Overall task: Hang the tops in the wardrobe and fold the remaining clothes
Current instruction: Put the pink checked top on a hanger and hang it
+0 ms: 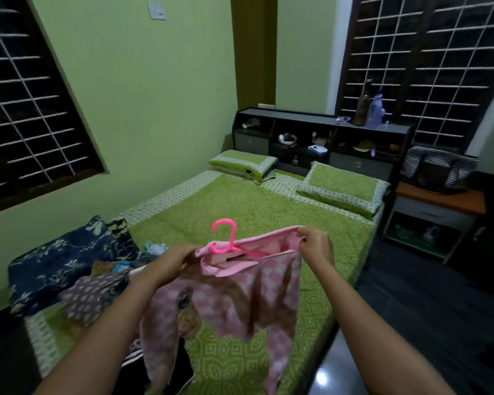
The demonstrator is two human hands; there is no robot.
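Observation:
I hold a pink checked top [248,292] up in the air over the bed [268,212]. A bright pink plastic hanger [226,238] sits inside its neck opening, with the hook sticking up. My left hand [171,262] pinches the top's left shoulder by the hanger's arm. My right hand [315,246] grips the right shoulder and pulls the collar edge outward. The sleeves and hem hang down loosely. The wardrobe is not in view.
A pile of clothes lies on the bed's near left: a navy floral garment [66,260], a purple patterned one [97,295] and a black one [160,366]. Two pillows [342,189] lie by the dark headboard shelf [320,138]. A bedside table [437,206] carries a striped bag [439,169].

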